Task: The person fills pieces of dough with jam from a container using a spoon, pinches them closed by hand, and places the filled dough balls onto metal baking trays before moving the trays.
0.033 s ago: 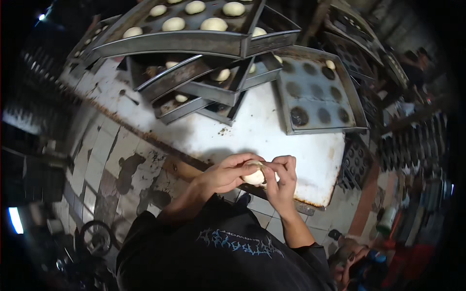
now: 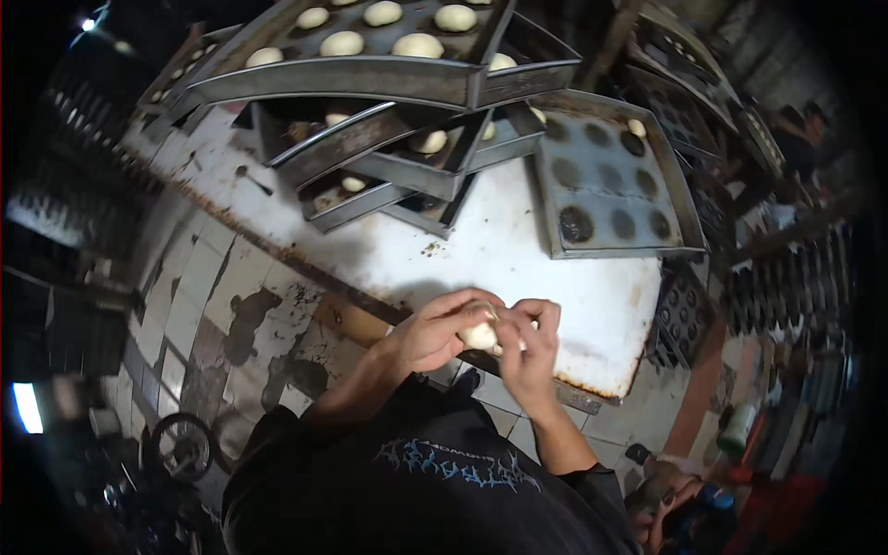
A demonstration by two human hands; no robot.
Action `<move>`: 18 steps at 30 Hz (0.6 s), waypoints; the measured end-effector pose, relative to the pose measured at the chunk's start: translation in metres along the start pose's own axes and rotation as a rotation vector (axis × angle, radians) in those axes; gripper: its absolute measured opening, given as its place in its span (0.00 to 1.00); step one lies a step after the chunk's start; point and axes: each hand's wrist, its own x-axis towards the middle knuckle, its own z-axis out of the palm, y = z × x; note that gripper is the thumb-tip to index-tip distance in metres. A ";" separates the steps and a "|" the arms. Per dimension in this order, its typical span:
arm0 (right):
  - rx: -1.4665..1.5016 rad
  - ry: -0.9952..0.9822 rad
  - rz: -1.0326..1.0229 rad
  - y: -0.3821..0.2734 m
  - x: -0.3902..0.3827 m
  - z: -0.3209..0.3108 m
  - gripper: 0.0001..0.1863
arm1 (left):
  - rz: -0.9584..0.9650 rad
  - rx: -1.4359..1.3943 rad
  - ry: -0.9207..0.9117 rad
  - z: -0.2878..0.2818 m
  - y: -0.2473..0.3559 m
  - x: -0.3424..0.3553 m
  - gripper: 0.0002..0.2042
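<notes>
A small pale dough ball (image 2: 478,337) is held between my hands, just above the near edge of the white tabletop. My left hand (image 2: 433,331) cups it from the left, thumb and fingers curled round it. On its right side the fingers of my right hand (image 2: 531,356) are bent in and pinch at the dough; they partly hide it. Ahead to the right lies a metal baking tray (image 2: 575,170) with dark round marks and one dough ball (image 2: 636,128) in its far corner.
Metal trays (image 2: 342,81) holding several dough balls (image 2: 417,46) are stacked crosswise at the back of the white table (image 2: 509,231). A dark utensil (image 2: 252,179) lies on its left part. Further right stands a dark moulded pan (image 2: 682,310). Another person (image 2: 671,495) is at lower right.
My right fingers have closed in more over the dough, covering more of its right side. The whole view has shifted slightly; the trays stay put.
</notes>
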 end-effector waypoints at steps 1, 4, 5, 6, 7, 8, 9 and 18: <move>-0.051 -0.029 -0.049 -0.008 -0.005 0.007 0.08 | 0.072 -0.111 0.091 -0.003 -0.005 -0.007 0.14; -0.131 -0.089 -0.235 -0.019 -0.016 0.023 0.13 | 0.135 -0.084 0.030 -0.010 -0.004 -0.035 0.15; -0.075 -0.142 -0.280 -0.017 -0.016 0.023 0.13 | 0.158 -0.086 0.037 -0.007 -0.001 -0.045 0.15; -0.022 -0.194 -0.324 -0.017 -0.015 0.024 0.14 | 0.145 0.155 0.060 -0.003 0.003 -0.057 0.15; -0.021 -0.201 -0.333 -0.022 -0.012 0.026 0.14 | 0.122 0.397 0.081 0.000 0.011 -0.067 0.15; 0.161 -0.370 -0.255 -0.030 -0.007 0.029 0.13 | -0.013 0.570 -0.062 -0.005 0.025 -0.080 0.15; 0.340 -0.536 -0.170 -0.042 -0.002 0.033 0.11 | -0.003 0.569 -0.065 -0.013 0.031 -0.093 0.15; 0.115 -0.162 -0.197 -0.113 -0.032 0.159 0.06 | 0.398 0.139 0.181 -0.056 0.062 -0.193 0.15</move>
